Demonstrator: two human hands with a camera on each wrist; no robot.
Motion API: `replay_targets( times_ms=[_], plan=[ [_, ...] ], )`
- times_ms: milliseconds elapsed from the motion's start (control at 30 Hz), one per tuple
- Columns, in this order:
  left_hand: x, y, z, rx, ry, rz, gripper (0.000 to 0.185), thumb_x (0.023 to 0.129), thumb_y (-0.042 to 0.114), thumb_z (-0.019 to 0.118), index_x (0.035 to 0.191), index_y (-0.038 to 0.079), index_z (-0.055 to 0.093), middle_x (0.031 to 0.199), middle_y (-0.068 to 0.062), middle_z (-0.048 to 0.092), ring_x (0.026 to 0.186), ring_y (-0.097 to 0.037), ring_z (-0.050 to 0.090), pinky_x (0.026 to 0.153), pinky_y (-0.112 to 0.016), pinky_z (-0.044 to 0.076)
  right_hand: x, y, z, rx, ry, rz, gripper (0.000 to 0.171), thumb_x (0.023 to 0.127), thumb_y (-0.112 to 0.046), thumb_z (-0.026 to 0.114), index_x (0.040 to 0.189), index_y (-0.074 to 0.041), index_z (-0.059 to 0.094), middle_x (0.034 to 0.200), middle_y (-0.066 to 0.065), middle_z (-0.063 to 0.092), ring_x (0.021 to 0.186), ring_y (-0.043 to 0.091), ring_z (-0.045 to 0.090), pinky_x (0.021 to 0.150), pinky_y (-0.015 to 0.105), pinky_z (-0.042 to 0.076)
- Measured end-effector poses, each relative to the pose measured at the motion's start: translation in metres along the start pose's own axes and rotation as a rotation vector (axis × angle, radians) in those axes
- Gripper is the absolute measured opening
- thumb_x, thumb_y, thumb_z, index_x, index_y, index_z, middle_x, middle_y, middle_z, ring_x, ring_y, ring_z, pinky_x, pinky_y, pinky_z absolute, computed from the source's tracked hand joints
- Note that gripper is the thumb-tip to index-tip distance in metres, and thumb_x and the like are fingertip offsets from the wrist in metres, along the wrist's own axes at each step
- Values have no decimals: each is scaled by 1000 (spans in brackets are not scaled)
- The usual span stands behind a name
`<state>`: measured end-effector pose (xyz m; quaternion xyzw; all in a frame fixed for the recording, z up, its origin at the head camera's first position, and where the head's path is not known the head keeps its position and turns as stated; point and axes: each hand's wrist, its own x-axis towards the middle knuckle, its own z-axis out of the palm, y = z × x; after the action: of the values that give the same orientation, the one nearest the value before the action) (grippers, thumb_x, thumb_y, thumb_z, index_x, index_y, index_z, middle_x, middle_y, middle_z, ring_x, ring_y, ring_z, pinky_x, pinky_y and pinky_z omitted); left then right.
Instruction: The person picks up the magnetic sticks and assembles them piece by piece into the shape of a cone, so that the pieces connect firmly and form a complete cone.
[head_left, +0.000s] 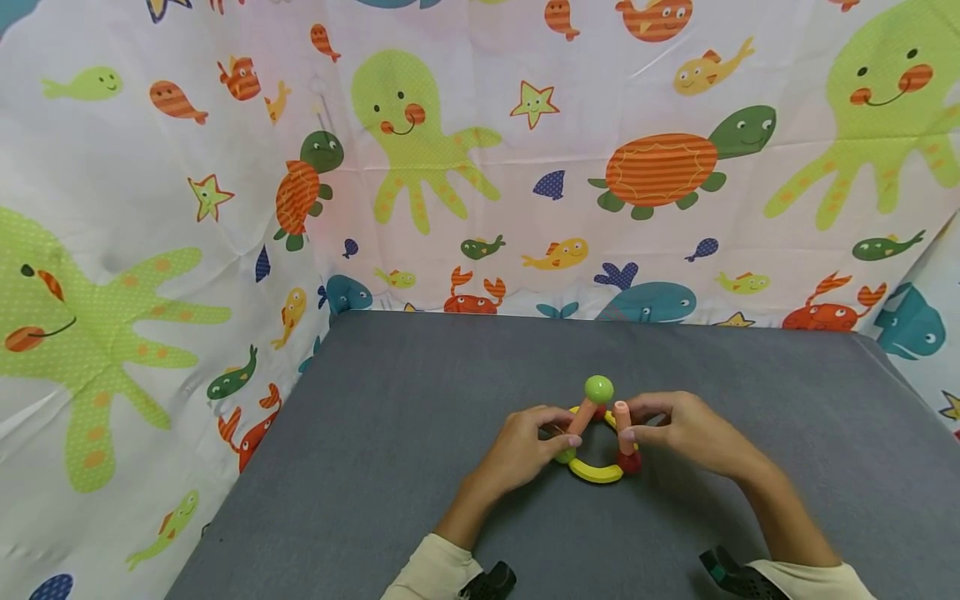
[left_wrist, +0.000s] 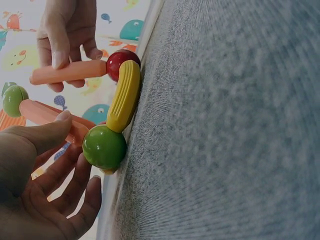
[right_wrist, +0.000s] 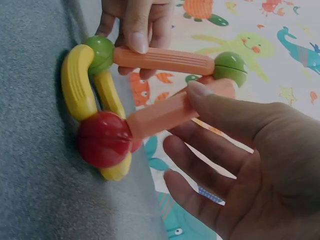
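Yellow curved rods (head_left: 596, 473) and red and green balls form a ring low over the grey tabletop. My left hand (head_left: 521, 446) pinches an orange rod (head_left: 582, 415) between thumb and fingers. That rod leans up from a green ball (left_wrist: 104, 147) in the ring and carries another green ball (head_left: 599, 389) at its top. On the other side, my right hand (head_left: 686, 427) pinches a second orange rod (right_wrist: 162, 116), which stands on a red ball (right_wrist: 104, 139); its upper end is bare. Another red ball (head_left: 600, 412) sits at the ring's far side, partly hidden behind the left rod.
The grey table (head_left: 420, 375) spreads around the toy on all sides. Behind it and to the left hangs a white cloth (head_left: 465, 75) printed with sea animals. Dark wrist devices (head_left: 491, 581) sit at both sleeve cuffs.
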<state>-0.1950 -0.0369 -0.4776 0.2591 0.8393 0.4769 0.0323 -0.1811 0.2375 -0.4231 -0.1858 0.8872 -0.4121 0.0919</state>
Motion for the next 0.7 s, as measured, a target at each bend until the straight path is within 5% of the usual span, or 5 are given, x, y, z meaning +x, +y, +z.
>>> replay_targets(
  times_ms=[700],
  plan=[
    [2, -2, 4, -37, -18, 2, 30, 99, 31, 78, 125, 16, 77, 119, 3, 75, 104, -5, 69, 92, -25, 55, 3, 1, 8, -19, 45, -6, 31, 100, -34, 76, 125, -15, 77, 108, -5, 76, 101, 17, 68, 84, 30, 57]
  ],
)
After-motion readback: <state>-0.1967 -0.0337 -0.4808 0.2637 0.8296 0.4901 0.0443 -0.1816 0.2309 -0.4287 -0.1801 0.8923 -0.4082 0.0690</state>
